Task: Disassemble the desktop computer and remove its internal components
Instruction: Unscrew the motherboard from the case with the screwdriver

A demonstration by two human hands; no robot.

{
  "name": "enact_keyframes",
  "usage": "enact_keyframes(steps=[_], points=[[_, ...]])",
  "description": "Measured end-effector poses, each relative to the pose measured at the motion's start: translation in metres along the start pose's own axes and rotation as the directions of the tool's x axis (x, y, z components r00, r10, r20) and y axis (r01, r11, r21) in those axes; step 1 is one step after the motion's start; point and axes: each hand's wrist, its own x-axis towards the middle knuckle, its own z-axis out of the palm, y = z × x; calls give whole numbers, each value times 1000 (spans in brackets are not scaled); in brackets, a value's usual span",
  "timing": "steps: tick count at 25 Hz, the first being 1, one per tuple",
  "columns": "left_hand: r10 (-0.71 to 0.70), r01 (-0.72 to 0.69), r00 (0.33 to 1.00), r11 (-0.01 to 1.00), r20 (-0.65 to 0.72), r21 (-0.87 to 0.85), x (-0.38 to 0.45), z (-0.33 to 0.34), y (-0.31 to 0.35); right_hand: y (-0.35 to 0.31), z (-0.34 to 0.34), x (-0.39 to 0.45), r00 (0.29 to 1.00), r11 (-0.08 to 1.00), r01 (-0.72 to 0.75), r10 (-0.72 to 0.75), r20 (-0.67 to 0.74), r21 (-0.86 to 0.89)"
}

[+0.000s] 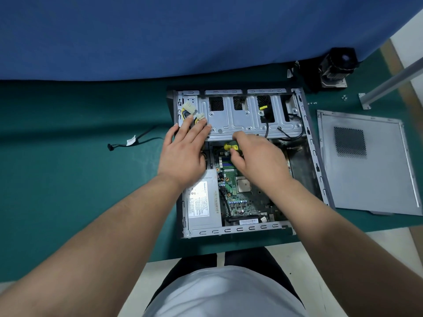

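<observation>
The desktop case [311,143] lies open on its side on the green mat. Inside I see the green motherboard [242,197], a silver power supply [202,202] at the lower left and a grey drive cage [238,115] at the top. My left hand [185,149] rests with straight fingers on the cage's left end, next to white power connectors [190,108] on yellow and black wires. My right hand [256,156] grips a screwdriver with a yellow and green handle [230,146] over the upper part of the motherboard. Its tip is hidden.
The removed side panel [366,165] lies to the right of the case. A loose black cable [135,141] lies on the mat at the left. A black cooler with fan [336,67] and small screws [343,97] sit at the back right. A blue partition stands behind.
</observation>
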Motion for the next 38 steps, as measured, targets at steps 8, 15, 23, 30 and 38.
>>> enact_keyframes(steps=[8,15,23,30,38], points=[[-3,3,1000,1000,11,-11,0,-2,0,-9,-9,8,999,985,32,-30,17,-168],[-3,3,1000,1000,18,-12,0,-3,0,-9,-6,8,999,997,-35,35,4,-67],[-4,4,1000,1000,23,-5,1,-3,0,-20,-7,9,996,984,-93,90,-24,-153],[-4,4,1000,1000,24,-4,1,-2,0,-17,-7,7,999,997,-43,43,-3,-62],[-1,1,1000,1000,18,0,1,-2,0,-13,-8,4,998,997,-60,61,26,-48]])
